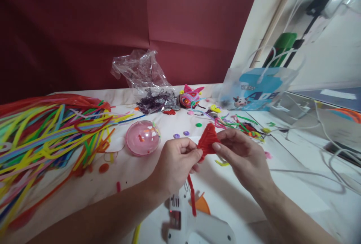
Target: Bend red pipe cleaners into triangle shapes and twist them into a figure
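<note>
Between both hands, above the table, is a red triangular piece built of pipe cleaner rows (pixel 208 140). My left hand (pixel 180 161) pinches its lower left corner. On the right edge, my right hand (pixel 245 153) grips it between thumb and fingers. A red pipe cleaner strand (pixel 192 199) hangs down below my left hand. Beneath the hands lies a white glue gun (pixel 203 227) with a small red light, an orange piece (pixel 203 203) beside it. Left of my left hand sits a pink transparent dome (pixel 143 138).
Many coloured pipe cleaners (pixel 53 138) spread over the left side. At the back are a clear plastic bag (pixel 141 70), a colourful decorated mask-like craft (pixel 191 96) and a blue-white carrier bag (pixel 256 89). Scraps lie behind my hands; white cables (pixel 332 150) run along the right.
</note>
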`<action>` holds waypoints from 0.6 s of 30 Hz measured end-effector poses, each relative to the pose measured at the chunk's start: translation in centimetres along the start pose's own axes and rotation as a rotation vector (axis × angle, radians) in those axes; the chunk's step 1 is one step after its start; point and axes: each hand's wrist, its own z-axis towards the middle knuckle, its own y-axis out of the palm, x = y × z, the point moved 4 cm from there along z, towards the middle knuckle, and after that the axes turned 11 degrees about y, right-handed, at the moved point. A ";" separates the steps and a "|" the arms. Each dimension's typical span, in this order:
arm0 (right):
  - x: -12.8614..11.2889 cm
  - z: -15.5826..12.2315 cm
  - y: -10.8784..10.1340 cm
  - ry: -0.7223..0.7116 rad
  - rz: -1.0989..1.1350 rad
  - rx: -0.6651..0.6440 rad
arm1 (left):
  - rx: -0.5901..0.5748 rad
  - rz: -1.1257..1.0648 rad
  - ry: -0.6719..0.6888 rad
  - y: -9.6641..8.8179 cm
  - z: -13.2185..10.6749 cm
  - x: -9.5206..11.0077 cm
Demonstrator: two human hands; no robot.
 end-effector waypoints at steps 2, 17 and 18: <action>-0.1 -0.1 0.0 -0.044 -0.017 -0.028 | -0.017 0.033 0.027 0.0 -0.1 0.0; 0.3 2.2 -2.8 0.248 0.253 0.179 | 0.034 -0.124 -0.048 -0.8 0.4 1.1; 0.9 2.4 -2.5 0.305 0.123 0.123 | 0.037 -0.141 -0.055 -0.8 0.4 1.2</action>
